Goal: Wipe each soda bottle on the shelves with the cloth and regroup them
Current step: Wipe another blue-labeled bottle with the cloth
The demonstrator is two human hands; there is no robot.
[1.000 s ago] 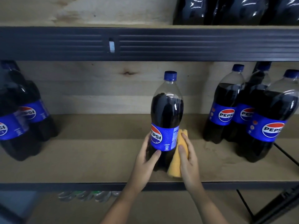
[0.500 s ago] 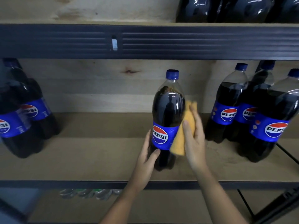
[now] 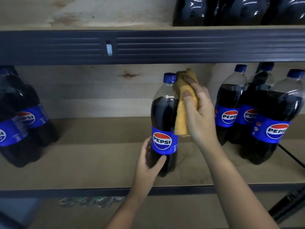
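Wooden shelf (image 3: 82,162) with a dark metal front rail carries the work; all positions below are given relative to the middle bottle (image 3: 165,123). The left hand (image 3: 149,164) grips that bottle low on its left side, thumb curled across the front below the label. The right hand (image 3: 198,111) clamps a folded yellow cloth (image 3: 183,116) against the bottle's upper right shoulder, reaching up beside the cap. The bottle stands upright, long axis vertical, immediately left of the cloth hand; judged mid-wipe. It is clear plastic, dark cola, blue cap, blue Pepsi label facing front. A right group of bottles (image 3: 257,116) stands near; a left group of bottles (image 3: 21,119) well apart. Regrouping not yet done.
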